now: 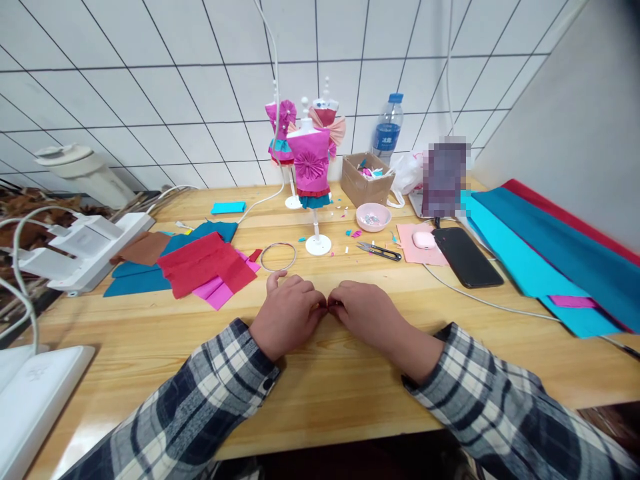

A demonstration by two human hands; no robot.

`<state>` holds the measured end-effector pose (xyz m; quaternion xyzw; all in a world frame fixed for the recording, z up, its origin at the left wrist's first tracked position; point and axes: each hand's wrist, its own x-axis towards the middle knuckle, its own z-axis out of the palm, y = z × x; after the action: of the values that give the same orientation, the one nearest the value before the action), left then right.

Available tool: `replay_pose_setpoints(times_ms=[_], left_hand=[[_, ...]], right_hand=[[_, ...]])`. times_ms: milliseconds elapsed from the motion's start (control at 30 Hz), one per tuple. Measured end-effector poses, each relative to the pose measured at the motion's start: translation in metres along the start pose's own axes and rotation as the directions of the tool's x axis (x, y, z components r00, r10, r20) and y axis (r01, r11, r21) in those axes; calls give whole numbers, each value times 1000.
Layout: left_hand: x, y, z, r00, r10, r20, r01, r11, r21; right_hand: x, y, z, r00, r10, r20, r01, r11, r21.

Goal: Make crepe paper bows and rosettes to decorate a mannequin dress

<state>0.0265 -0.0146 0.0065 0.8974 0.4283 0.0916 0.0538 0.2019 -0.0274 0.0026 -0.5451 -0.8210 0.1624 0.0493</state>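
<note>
My left hand and my right hand meet over the front middle of the wooden table, fingertips pinched together. Whatever they pinch is hidden behind the fingers; a tiny dark red spot shows where they touch. Straight ahead stands a small dress form in a magenta crepe paper top with a pleated rosette and a red and teal ruffle. A thin metal ring lies just beyond my left hand. Thread snips rest beyond my right hand.
Red crepe paper overlaps other sheets at left, near a power strip. Behind are more dress forms, a cardboard box, a bottle and a pink bowl. A black phone and teal paper lie right.
</note>
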Motion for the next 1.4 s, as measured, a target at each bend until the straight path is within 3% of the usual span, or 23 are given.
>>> replay_pose_setpoints(times_ms=[200,367,633,1033,1167,1233,1300,1400], left_hand=[[1,1,-1,1000,9,9,-9,1000,10],[2,1,1,999,48,10,-48,999,20],[-2,3,-4,992,8,-123,-4,999,35],[-1,5,-4,995,3,-97,-5,1000,-16],[-1,-2,-5,992,-33,-119,25,998,-65],[0,-8,-4,986,-82,-148,60,987,-151],[1,-13,-3,974,-134,-184,85,963,-254],[2,-15,0,961,-188,-202,90,906,-413]], right_hand=[[-1,1,3,999,-25,-32,26,999,32],[-2,-2,4,999,-24,-29,23,999,-37],[-7,-7,1,997,-70,-42,60,979,-197],[-6,-9,0,994,-108,5,108,982,-155],[-3,18,-17,988,-118,-98,123,991,44],[-3,42,-31,976,-33,-217,60,991,119],[-3,67,-43,966,-19,-257,45,994,97],[-3,90,-46,980,7,-198,-2,1000,26]])
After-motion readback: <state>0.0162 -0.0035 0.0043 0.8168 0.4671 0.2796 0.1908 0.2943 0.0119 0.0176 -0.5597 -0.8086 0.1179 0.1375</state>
